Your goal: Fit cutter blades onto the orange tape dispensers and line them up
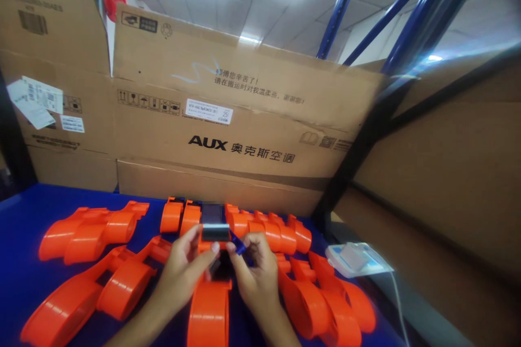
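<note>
In the middle of the bench, an orange packing-tape dispenser [209,312] has a dark front end with a silver toothed blade [216,225]. My left hand [188,260] grips this front end from the left, its thumb lying just below the blade. Between the thumb and fingers of my right hand [257,268] is a small dark-blue piece [237,243], held close against the dispenser's right side. Whether the blue piece is joined to the dispenser, I cannot tell. My hands partly cover the dispenser's middle.
Several orange dispenser bodies [87,236] lie at left, with more orange dispensers [325,303] at right and along the back of the blue bench top [20,217]. A cardboard wall [244,119] stands behind. A whitish plastic box with a cord [358,260] is at the right edge.
</note>
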`<state>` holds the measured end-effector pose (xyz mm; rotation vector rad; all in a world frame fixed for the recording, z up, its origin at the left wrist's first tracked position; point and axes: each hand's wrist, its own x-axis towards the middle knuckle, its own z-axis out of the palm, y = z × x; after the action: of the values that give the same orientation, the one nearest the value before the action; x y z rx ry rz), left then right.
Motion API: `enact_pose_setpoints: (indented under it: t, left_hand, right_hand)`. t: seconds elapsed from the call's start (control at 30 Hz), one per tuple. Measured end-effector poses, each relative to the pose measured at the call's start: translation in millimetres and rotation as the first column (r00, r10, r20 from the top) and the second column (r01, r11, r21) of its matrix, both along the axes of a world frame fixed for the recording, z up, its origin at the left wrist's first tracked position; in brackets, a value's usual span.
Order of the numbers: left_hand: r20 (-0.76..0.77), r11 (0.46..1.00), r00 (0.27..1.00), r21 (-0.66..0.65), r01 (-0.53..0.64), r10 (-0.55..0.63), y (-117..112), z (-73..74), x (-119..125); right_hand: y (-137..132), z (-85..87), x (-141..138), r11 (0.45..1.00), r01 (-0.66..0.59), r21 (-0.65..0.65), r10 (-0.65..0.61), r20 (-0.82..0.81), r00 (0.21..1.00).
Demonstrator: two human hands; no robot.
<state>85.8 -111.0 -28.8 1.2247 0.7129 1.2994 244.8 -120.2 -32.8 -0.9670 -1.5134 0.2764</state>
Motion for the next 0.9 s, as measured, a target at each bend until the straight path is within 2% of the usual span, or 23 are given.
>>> enact_pose_setpoints:
  t: [0.13,0.3,0.47,0.67,0.9]
  left_hand:
    - [-0.010,1.000,1.000,0.000,0.015,-0.015,-2,1.6,0]
    - [-0.020,0.999,0.999,-0.014,0.040,-0.040,-5,4.3,-1]
    - [-0.024,1.000,0.999,-0.013,0.027,-0.027,-6,2.4,0]
    - [-0.031,1.000,0.999,-0.018,0.009,-0.010,-2,-0.6,-1]
    - [-0.045,0.999,0.999,-0.039,0.016,-0.018,-2,0.6,-1]
  right_hand:
    - [-3,6.6,3,0.999,-0.033,0.026,0.029,0.156,0.987]
    - [-4,14.3,6,0.998,-0.044,0.034,0.036,0.205,0.978]
    - [-4,14.5,9,0.998,-0.051,0.036,0.040,0.259,0.965]
    - [-3,11.9,12,0.998,-0.004,0.068,-0.022,0.373,0.927]
    - [-2,15.0,13,0.990,0.033,0.138,-0.091,0.434,0.896]
